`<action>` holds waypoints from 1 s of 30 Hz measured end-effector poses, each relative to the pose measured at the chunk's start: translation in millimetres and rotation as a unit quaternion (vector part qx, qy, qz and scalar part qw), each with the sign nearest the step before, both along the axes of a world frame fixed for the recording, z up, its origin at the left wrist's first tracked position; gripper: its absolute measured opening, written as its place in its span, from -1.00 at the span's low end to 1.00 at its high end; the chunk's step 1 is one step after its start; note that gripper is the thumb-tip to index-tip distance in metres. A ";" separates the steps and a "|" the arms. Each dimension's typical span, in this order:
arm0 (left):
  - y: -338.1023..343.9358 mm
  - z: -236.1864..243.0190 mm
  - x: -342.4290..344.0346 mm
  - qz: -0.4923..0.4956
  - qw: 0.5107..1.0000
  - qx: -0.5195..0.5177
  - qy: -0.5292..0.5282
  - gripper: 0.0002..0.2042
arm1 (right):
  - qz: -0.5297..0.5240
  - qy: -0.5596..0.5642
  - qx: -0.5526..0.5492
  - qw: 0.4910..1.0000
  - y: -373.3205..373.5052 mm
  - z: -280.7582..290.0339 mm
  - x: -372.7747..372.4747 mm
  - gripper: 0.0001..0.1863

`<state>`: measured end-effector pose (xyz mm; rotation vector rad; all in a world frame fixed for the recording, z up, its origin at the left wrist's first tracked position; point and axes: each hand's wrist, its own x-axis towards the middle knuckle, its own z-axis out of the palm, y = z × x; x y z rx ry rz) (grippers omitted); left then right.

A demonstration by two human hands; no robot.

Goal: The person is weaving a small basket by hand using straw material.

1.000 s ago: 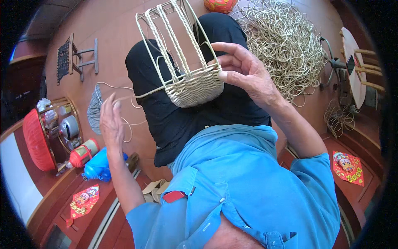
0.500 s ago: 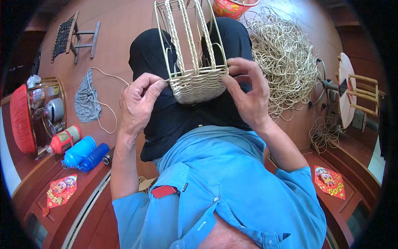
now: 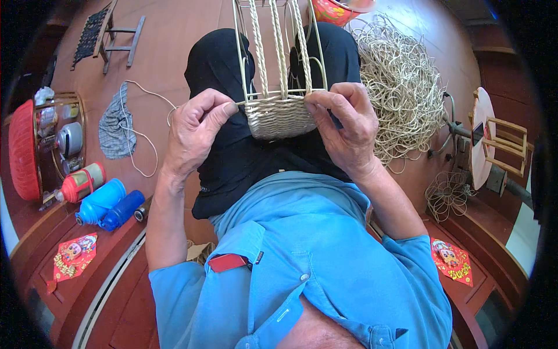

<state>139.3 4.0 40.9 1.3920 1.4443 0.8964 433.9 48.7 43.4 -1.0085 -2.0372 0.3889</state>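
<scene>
A partly woven basket point(image 3: 273, 122) of pale cord on a wire frame, with braided uprights point(image 3: 279, 58), rests between my knees, covered by black trousers point(image 3: 215, 64). My left hand point(image 3: 195, 131) is closed beside its left corner, thumb and forefinger pinching the pale cord point(image 3: 238, 103) that runs into the weave. My right hand point(image 3: 346, 125) grips the basket's upper right corner, thumb and forefinger on the woven rim, other fingers bent. Loose cord point(image 3: 145, 145) trails over the floor at left, across a crumpled grey cloth point(image 3: 110, 128).
A large tangled cord heap point(image 3: 401, 87) lies at right, near a round-topped stand point(image 3: 482, 154) and a smaller coil point(image 3: 442, 192). At left are a wooden stool point(image 3: 119, 46), red-covered containers point(image 3: 26, 148) and flasks point(image 3: 99, 203). A red bucket point(image 3: 340, 9) stands beyond my knees.
My left hand has risen from the left to the basket's corner and closed on the cord. My right fingers have curled at the rim. The basket appears further right in view.
</scene>
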 end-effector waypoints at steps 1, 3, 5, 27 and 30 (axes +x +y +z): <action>-0.1 3.2 -1.5 -0.007 1.000 0.003 0.007 -0.83 | 0.002 0.000 0.000 1.000 -0.2 0.6 -0.3 -0.71; 0.3 8.2 -2.9 -0.012 1.000 0.006 0.015 -0.83 | -0.002 -0.008 -0.008 1.000 -1.3 2.8 -1.0 -0.74; 3.9 9.9 -4.9 -0.023 1.000 -0.006 0.008 -0.84 | -0.001 -0.024 0.000 1.000 -0.5 4.4 -2.8 -0.75; 3.3 86.8 33.9 -0.023 0.979 0.169 0.110 -0.94 | 0.075 -0.021 0.030 0.996 11.2 23.4 -62.1 -0.81; -13.6 74.5 38.1 0.133 0.944 0.270 0.132 -0.92 | 0.019 -0.037 0.019 0.999 15.6 23.2 -51.0 -0.85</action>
